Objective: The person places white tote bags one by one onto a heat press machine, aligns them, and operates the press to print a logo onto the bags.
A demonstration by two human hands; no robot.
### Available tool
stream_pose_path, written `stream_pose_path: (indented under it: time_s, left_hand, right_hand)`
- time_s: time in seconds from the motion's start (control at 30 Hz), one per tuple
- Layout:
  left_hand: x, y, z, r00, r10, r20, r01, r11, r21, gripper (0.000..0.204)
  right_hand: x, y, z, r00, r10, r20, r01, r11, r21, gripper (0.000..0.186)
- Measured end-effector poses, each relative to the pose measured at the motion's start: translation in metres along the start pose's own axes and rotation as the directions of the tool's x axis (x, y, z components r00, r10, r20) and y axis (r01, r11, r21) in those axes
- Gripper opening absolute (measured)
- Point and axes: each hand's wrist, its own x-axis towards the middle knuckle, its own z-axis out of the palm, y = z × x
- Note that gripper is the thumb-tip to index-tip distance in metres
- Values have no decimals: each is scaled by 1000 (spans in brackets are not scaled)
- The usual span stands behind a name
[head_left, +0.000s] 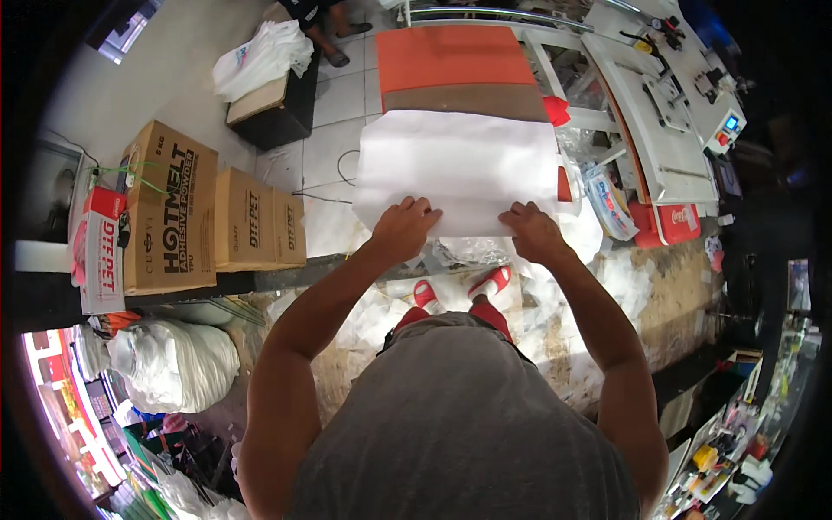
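Observation:
A white sheet of cloth-like material (459, 173) lies flat in front of me, its far edge over a brown pad (485, 101) with an orange-red panel (455, 56) beyond. Both hands are at its near edge. My left hand (401, 230) has its fingers curled on the near left part, and my right hand (531, 232) pinches the near right corner. A pale strip like a handle shows along the sheet's right side. What lies under the sheet is hidden.
A heat press (663, 113) with a control box stands at the right, a red cooler box (672, 224) below it. Cardboard boxes (171, 208) line the left. White bags lie on a bench (273, 108) at far left. White scraps litter the floor. A person's feet (338, 56) show at the back.

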Motion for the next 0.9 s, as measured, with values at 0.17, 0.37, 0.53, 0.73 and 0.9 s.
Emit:
stream_pose_path:
  time_s: [0.17,0.37,0.53,0.73,0.9]
  left_hand:
    - [-2,-10,-8,989,-92,119,108,984,-139,36]
    - [12,-46,-26,942,-195,274,229,969,-94,28]
    - [16,-97,-37,951,-237,199,293,897,-331,36]
    - [2,-146,-5,884,-437,169,402,523,-751,26]
    - [-5,-160,29,835,-549,37,374,516,-771,24]
  right_hand:
    - [2,12,-2,995,51,83,-55,997,47,35]
    - [11,39,-21,949,131,288,-155,986,61,32]
    - [13,74,-50,934,239,266,-307,917,254,43]
    - [17,101,-40,857,514,15,-386,623,681,47]
    - [33,106,-2,671,706,-228,-375,587,717,53]
